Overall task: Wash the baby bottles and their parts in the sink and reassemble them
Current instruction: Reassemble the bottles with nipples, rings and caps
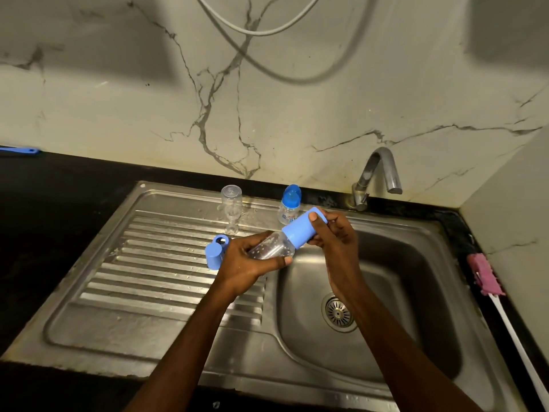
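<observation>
A clear baby bottle [269,248] lies tilted between both hands above the edge of the sink basin [416,281]. My left hand [246,263] grips its body. My right hand [332,236] grips the blue cap [300,230] fitted on its neck. A second blue cap [214,255] and a blue ring [221,240] lie on the drainboard [142,263] just left of my left hand. Farther back, a clear bottle [231,211] stands upside down. Near the back rim stands a small assembled bottle with a blue top [290,205].
The tap [377,176] stands behind the basin with no water running. The drain [338,312] sits in the basin floor. A bottle brush with a pink sponge head [484,275] lies on the dark counter at right. A blue handle [20,150] lies far left.
</observation>
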